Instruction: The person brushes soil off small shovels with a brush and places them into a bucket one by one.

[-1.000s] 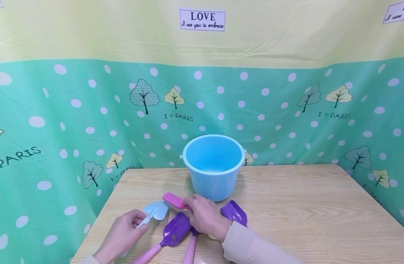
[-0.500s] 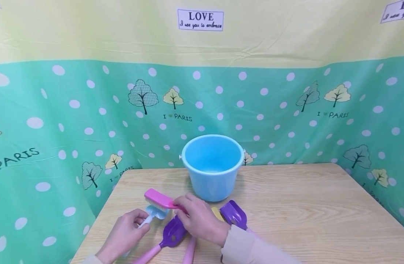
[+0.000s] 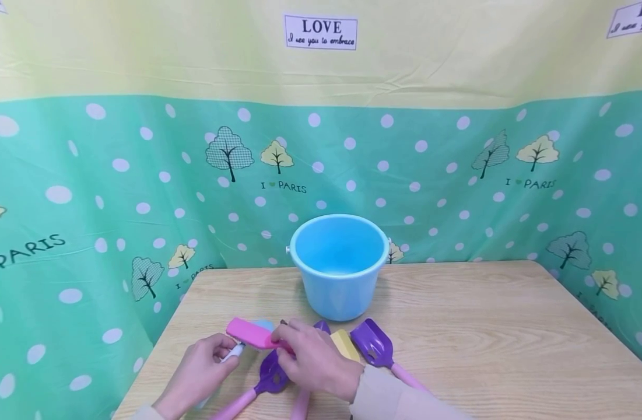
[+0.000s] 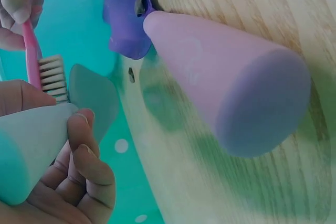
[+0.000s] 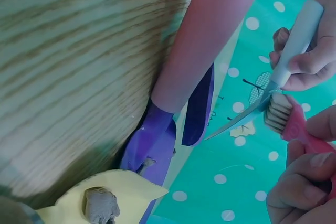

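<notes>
My left hand (image 3: 200, 367) pinches a light blue toy trowel by its pale handle (image 5: 299, 40), with the blade pointing away. In the right hand (image 3: 318, 361) is a pink brush (image 3: 249, 332), gripped by its handle. The brush's pale bristles (image 5: 278, 112) meet the trowel blade (image 5: 247, 116) close to where it joins the handle, as the right wrist view shows. From the head, the brush covers much of that blade. Below the hands lies a purple shovel (image 3: 270, 376) with a pink handle, and another pink handle (image 3: 301, 402) runs under the right hand.
A light blue bucket (image 3: 341, 297) stands behind the hands on the wooden table (image 3: 483, 326). Right of the right hand lie a yellow tool (image 3: 345, 344) and a purple shovel (image 3: 372, 341). A grey-brown lump (image 5: 100, 205) sits on the yellow tool. A patterned curtain (image 3: 431, 175) hangs behind.
The right hand has carried the brush left onto the trowel blade, then drawn it down toward the handle. More of the yellow tool now shows. The left hand has stayed nearly still.
</notes>
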The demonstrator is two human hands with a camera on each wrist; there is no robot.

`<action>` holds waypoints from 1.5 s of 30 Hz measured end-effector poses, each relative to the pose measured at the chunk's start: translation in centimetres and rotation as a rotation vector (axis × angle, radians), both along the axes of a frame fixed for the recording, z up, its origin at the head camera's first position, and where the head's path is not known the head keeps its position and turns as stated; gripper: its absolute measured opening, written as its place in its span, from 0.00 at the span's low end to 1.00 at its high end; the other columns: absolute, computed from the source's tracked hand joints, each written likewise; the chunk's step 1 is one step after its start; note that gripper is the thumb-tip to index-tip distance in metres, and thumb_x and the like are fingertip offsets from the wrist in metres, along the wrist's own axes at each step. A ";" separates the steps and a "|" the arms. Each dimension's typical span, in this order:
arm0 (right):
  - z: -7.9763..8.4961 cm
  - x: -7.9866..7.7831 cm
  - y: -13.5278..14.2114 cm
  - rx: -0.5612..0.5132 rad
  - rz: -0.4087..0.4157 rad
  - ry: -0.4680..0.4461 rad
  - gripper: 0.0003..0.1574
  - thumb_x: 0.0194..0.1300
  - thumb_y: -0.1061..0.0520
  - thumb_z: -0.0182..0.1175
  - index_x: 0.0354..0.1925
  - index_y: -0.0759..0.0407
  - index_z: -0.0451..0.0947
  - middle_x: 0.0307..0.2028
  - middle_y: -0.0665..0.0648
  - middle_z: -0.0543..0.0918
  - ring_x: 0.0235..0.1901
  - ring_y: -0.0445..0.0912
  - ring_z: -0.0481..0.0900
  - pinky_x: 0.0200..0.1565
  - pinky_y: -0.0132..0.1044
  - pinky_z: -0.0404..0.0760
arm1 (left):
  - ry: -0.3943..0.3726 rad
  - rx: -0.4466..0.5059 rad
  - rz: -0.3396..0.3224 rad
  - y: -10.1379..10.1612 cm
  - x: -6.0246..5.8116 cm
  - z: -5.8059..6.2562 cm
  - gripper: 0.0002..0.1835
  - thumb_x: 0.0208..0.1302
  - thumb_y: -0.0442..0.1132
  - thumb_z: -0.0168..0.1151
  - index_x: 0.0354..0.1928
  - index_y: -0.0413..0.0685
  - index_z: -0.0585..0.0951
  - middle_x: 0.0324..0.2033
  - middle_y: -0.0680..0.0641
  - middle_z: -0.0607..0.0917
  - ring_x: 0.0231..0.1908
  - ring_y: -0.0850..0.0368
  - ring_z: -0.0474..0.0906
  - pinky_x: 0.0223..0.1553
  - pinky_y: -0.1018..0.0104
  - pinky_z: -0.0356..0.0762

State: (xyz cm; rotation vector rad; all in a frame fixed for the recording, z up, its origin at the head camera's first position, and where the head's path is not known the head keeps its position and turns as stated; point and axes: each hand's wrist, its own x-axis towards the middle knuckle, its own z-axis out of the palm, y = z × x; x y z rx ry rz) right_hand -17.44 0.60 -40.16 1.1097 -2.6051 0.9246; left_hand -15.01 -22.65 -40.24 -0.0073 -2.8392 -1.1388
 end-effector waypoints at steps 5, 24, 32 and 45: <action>-0.2 -0.4 0.1 0.035 -0.058 -0.030 0.15 0.63 0.56 0.59 0.49 0.45 0.77 0.34 0.40 0.74 0.30 0.31 0.69 0.30 0.24 0.71 | -0.012 0.010 -0.003 0.0 0.1 -0.1 0.10 0.49 0.34 0.67 0.36 0.45 0.82 0.25 0.54 0.79 0.25 0.62 0.72 0.30 0.70 0.72; -0.9 -1.9 1.1 0.068 -0.184 -0.044 0.12 0.63 0.56 0.60 0.46 0.47 0.78 0.35 0.43 0.75 0.32 0.35 0.72 0.33 0.30 0.74 | -0.002 0.039 -0.035 0.2 0.3 0.2 0.09 0.48 0.32 0.65 0.35 0.46 0.82 0.24 0.55 0.79 0.25 0.61 0.72 0.28 0.70 0.72; -0.7 -2.5 1.7 0.091 -0.229 -0.047 0.11 0.61 0.57 0.60 0.44 0.50 0.79 0.31 0.44 0.75 0.29 0.36 0.71 0.31 0.31 0.73 | 0.021 0.038 -0.036 0.1 0.5 0.6 0.10 0.48 0.31 0.66 0.35 0.46 0.82 0.24 0.55 0.79 0.25 0.62 0.72 0.30 0.71 0.73; 0.4 -2.3 2.4 0.025 -0.233 -0.088 0.11 0.62 0.58 0.59 0.44 0.53 0.79 0.31 0.43 0.75 0.29 0.35 0.70 0.30 0.29 0.72 | 0.030 0.039 -0.045 -0.1 0.4 0.6 0.10 0.48 0.30 0.66 0.35 0.47 0.81 0.25 0.55 0.79 0.26 0.62 0.73 0.31 0.71 0.73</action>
